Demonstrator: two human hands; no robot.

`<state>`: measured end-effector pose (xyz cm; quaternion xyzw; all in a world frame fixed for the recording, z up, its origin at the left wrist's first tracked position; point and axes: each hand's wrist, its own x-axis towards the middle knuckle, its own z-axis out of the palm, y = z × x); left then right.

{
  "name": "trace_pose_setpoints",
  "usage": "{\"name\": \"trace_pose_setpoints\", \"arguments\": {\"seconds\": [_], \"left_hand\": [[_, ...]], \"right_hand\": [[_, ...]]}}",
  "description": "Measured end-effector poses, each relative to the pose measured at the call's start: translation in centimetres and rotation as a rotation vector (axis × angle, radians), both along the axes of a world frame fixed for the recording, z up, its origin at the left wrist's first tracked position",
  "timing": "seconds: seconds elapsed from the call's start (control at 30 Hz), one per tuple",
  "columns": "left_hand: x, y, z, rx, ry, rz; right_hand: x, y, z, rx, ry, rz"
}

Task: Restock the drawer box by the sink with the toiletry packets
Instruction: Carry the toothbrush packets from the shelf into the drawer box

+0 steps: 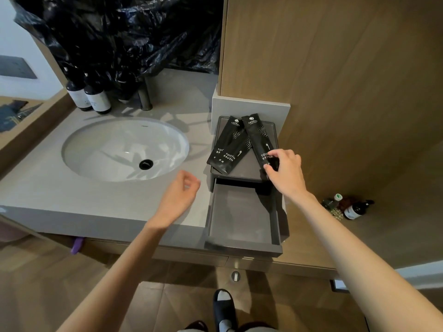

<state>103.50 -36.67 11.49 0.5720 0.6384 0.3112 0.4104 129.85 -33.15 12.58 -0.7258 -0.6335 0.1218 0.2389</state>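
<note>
3 packets atop drawer box; right hand pinches 1 at front edge.

Covered and unreadable parts
The right hand hides the lower end of the right packet; the black bag covers the tap top; the bottle labels are too small to read.

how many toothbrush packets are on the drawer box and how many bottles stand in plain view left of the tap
toothbrush packets: 3, on top of the drawer box, the right hand pinches one
bottles with pale labels: 2, a possible third hides under the black bag
total: 5
</note>
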Motion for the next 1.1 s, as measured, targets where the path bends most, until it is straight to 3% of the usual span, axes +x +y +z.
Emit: {"name": "trace_pose_setpoints", "arguments": {"seconds": [0.07,0.17,0.33,0.43,0.63,0.83,1.1], "left_hand": [[2.1,3.1,0.5,0.098,0.026,0.003],[5.0,6.7,0.7,0.21,0.208,-0.074],[7.9,9.5,0.3,0.152,0.606,-0.144],[8.8,10.5,-0.3,0.107,0.676,-0.142],[9.3,11.8,-0.6,0.047,0.628,-0.099],[8.9,12.3,-0.3,-0.043,0.443,-0.086],[8.2,11.9,0.6,-0.03,0.225,-0.123]], "right_hand": [[-0.1,1.1,0.0,-0.095,-0.012,-0.048],[0.0,2.5,0.1,-0.176,-0.026,-0.09],[0.7,4.0,-0.5,-0.226,0.058,-0.118],[1.1,4.7,-0.9,-0.254,0.175,-0.156],[1.4,5.5,-1.1,-0.34,0.244,-0.178],[1.0,6.0,-0.6,-0.417,0.263,-0.173],[1.5,5.2,0.6,-0.259,0.504,-0.186]]}}
